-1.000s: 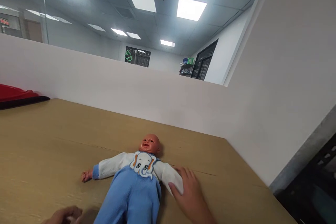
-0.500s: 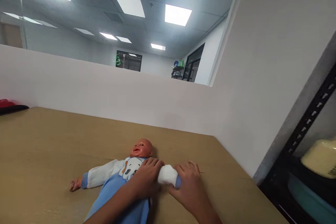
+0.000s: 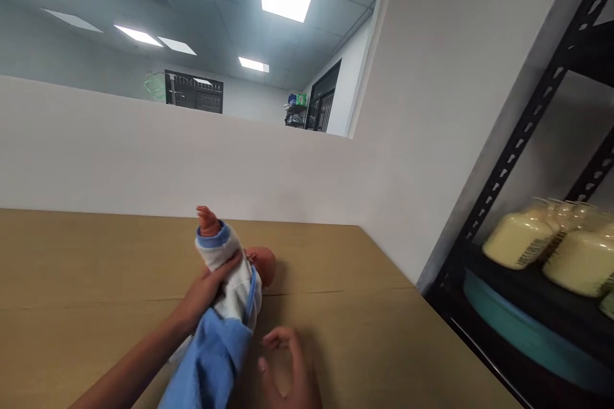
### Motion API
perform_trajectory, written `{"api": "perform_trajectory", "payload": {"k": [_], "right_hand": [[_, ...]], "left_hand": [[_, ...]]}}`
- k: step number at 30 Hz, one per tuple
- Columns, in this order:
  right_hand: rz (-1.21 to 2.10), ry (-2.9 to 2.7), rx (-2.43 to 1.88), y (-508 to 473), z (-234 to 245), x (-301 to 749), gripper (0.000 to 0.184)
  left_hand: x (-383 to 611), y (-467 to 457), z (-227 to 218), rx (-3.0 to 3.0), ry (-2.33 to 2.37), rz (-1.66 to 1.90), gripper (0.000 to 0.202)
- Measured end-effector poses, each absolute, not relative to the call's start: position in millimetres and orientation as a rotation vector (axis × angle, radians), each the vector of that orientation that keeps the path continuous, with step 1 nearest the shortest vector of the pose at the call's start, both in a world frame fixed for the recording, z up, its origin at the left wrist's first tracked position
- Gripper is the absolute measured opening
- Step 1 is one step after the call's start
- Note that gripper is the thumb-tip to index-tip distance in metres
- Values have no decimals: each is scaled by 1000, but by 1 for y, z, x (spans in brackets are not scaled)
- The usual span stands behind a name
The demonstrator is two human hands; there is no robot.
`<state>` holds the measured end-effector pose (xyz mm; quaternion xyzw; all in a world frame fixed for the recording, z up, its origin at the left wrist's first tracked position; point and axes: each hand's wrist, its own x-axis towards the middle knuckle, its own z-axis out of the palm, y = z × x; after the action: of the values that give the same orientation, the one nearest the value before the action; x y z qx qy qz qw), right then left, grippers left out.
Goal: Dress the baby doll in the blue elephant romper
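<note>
A baby doll (image 3: pixel 235 294) in a white and blue outfit is tilted up on its side on the brown table. Its head (image 3: pixel 263 265) rests toward the wall, and one sleeved arm points upward with its small hand at the blue cuff. My left hand (image 3: pixel 215 284) is wrapped round the white sleeve and grips that arm. Just right of the doll's blue lower clothing, my right hand (image 3: pixel 288 364) is open, its thumb and fingers curved apart with nothing between them. Most of the doll's face is turned away from me.
The brown table (image 3: pixel 336 326) meets a white wall with a wide window or mirror above. At the right, a black slotted metal rack (image 3: pixel 508 160) holds several cream-coloured jars (image 3: pixel 518 239) and, below them, a teal basin (image 3: pixel 522 326).
The doll has turned from its back onto its side, one arm now raised. My left hand shifted left with it. My right hand let go of the sleeve and moved down. The view swung right.
</note>
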<state>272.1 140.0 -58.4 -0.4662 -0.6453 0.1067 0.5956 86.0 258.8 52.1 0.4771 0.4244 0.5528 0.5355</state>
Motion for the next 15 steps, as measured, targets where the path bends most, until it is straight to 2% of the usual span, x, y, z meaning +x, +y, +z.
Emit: {"api": "perform_trajectory", "payload": {"k": [3,7,11,15], "right_hand": [[323,-1537,-1031,137,-60,251,31],[467,-1512,-947,137,-25,232,30],[561,-1562,-897,147,4,217,33],[592,-1647,-974,160,26,212,17]], "left_hand": [[73,270,42,1040,960,1387,72],[61,277,33,947,894,1473,79],[55,270,30,908,842,1434,76],[53,265,24,900,825,1388,72]]}}
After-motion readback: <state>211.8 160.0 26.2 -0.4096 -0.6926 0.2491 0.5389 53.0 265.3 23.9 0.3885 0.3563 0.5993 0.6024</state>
